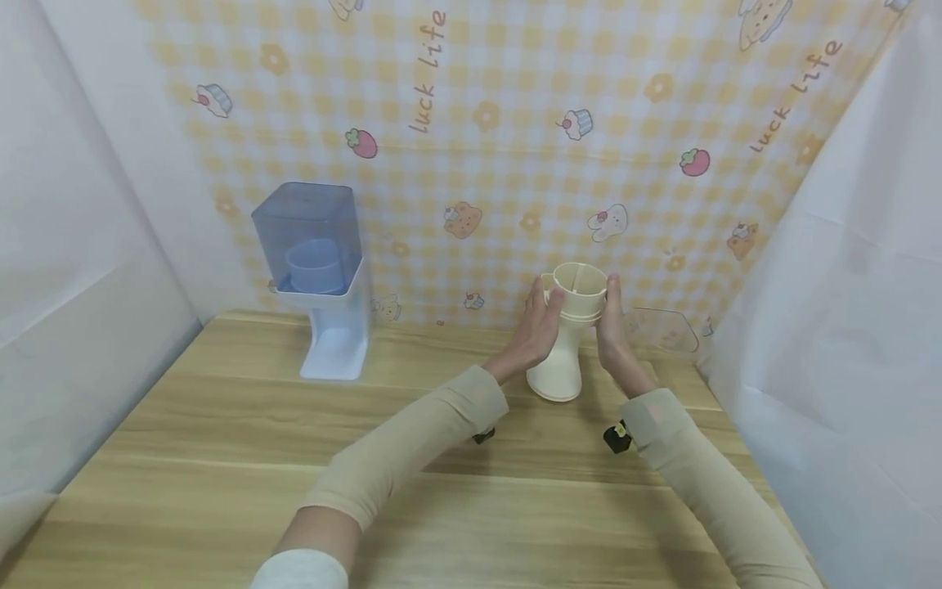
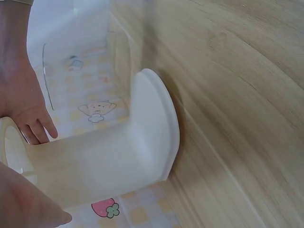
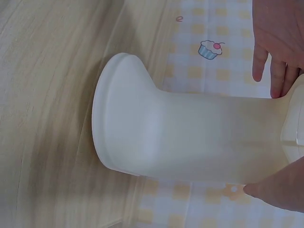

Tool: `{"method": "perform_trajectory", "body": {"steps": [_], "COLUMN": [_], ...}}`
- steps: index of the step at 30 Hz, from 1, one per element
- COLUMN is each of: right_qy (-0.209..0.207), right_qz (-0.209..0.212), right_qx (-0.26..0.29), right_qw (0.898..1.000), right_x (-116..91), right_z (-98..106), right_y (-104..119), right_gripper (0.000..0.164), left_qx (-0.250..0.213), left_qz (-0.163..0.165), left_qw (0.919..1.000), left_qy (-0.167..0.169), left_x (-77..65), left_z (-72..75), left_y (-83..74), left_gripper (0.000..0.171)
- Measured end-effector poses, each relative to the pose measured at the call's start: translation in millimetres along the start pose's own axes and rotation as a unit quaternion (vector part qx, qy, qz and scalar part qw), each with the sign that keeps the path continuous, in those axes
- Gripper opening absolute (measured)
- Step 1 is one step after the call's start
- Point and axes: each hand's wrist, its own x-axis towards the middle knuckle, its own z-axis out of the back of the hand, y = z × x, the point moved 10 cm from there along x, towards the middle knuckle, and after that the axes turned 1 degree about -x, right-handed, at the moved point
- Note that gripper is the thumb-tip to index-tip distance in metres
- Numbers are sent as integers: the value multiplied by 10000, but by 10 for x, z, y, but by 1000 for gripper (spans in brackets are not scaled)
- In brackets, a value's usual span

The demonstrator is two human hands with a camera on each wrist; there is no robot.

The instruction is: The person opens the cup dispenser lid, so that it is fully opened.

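In the head view a cream plastic dispenser base (image 1: 565, 352), with a round open top and a flared foot, stands upright on the wooden table at centre right. My left hand (image 1: 536, 327) holds the left side of its round top, the thumb at the front. On the opposite side my right hand (image 1: 615, 331) grips the same top. Both wrist views show the curved column and wide foot of the base (image 2: 90, 161), seen sideways, with fingers of the other hand reaching behind the top. Part of each hand is hidden.
On the left stands another dispenser, a white base (image 1: 338, 343) with a translucent blue tank (image 1: 309, 213). A clear plastic cover (image 1: 666, 327) lies behind my right hand. A yellow checked cloth (image 1: 478, 172) hangs behind the table (image 1: 221, 458), with white sheets (image 1: 839, 327) at the sides.
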Motion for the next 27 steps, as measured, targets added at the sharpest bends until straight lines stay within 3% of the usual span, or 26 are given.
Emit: {"method": "perform_trajectory", "body": {"steps": [22, 27], "right_qy": [-10, -70], "right_qz": [-108, -215], "right_qx": [66, 26], "right_qw": [9999, 9997], "right_x": [14, -64], "right_z": [53, 113], "right_y": [-121, -121], "right_gripper": [75, 77], "left_qx": [388, 463], "left_qz": [-193, -537], "left_qw": [9989, 9974], "left_qy": [152, 86], "left_x": [0, -3], "left_z": [-41, 41], "left_y": [10, 4], "left_gripper": [86, 75]}}
